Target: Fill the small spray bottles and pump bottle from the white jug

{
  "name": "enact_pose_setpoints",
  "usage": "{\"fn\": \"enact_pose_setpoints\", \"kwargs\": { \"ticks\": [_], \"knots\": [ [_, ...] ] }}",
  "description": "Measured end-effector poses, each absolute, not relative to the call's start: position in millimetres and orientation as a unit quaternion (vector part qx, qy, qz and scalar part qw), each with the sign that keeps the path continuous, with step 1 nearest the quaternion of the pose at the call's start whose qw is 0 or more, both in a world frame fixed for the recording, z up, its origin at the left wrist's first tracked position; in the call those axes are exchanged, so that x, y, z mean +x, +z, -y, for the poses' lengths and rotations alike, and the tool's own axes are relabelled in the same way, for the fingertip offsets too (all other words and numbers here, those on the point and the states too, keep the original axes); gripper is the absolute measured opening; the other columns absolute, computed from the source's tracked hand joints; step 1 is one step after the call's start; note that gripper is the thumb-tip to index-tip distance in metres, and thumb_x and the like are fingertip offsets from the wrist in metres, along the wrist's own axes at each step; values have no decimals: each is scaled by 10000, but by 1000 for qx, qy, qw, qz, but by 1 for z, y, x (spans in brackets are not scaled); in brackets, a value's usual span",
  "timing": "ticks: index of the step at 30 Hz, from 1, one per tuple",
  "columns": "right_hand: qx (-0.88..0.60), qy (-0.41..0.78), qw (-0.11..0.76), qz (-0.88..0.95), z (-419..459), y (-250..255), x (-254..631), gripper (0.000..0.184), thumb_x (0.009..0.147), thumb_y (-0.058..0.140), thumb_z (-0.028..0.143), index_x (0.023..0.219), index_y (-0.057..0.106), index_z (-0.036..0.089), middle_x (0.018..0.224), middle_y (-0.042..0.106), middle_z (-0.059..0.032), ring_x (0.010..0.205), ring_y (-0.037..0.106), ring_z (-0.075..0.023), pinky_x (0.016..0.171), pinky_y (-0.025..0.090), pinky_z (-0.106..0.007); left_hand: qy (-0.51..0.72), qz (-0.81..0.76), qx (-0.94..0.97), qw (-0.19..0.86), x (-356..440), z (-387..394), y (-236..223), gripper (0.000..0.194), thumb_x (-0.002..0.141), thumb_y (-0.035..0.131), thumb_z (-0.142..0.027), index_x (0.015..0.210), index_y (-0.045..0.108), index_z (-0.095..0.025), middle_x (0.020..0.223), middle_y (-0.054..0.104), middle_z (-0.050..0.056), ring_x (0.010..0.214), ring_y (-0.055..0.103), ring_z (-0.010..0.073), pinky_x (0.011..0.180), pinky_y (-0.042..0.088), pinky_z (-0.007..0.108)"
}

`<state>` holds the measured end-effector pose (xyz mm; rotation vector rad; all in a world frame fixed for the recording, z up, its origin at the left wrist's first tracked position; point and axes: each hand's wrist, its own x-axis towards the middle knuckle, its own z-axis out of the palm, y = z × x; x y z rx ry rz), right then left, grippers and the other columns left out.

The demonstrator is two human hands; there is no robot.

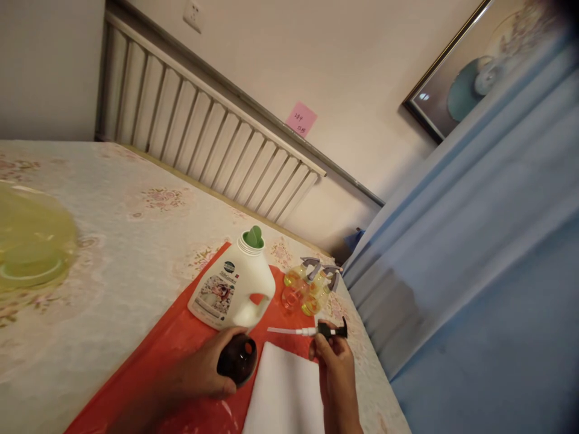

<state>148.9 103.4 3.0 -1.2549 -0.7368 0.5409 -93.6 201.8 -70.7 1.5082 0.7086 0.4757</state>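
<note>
My left hand (212, 364) is wrapped around a dark brown bottle (236, 360), whose open mouth faces up toward me. In my right hand (332, 361) a black pump dispenser head (332, 330) is pinched, its clear dip tube (283, 330) pointing left, apart from the bottle. Just beyond both hands stands a white detergent jug (248, 277) with a green spout and a printed label. To its right are several small spray bottles (296, 295) with grey trigger heads and yellow or reddish liquid. A folded white cloth (287, 392) lies between my hands.
A red plastic sheet (163, 346) lies under the jug on the flowered tablecloth (122, 241). At the far left is a translucent yellow basin (36, 235). A radiator (199, 120) runs along the wall behind, and a blue curtain (488, 241) hangs close on the right.
</note>
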Motion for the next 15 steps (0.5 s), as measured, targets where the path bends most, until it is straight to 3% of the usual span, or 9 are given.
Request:
{"fn": "enact_pose_setpoints", "kwargs": {
  "ticks": [4, 15],
  "knots": [
    [-600, 295, 697, 260, -119, -29, 171, 426, 592, 866, 435, 799, 611, 165, 649, 611, 41, 468, 505, -79, 462, 406, -211, 200, -320, 670, 640, -94, -202, -72, 952, 527, 687, -146, 1417, 376, -271, 1262, 628, 85, 1035, 654, 329, 735, 558, 342],
    [-673, 339, 623, 213, -173, -86, 211, 471, 490, 850, 529, 581, 535, 190, 453, 596, 7, 319, 488, -104, 319, 364, -197, 199, -324, 663, 645, -94, -202, -76, 968, 538, 679, -169, 1436, 336, -287, 1248, 631, 71, 996, 664, 312, 695, 550, 326]
  ]
}}
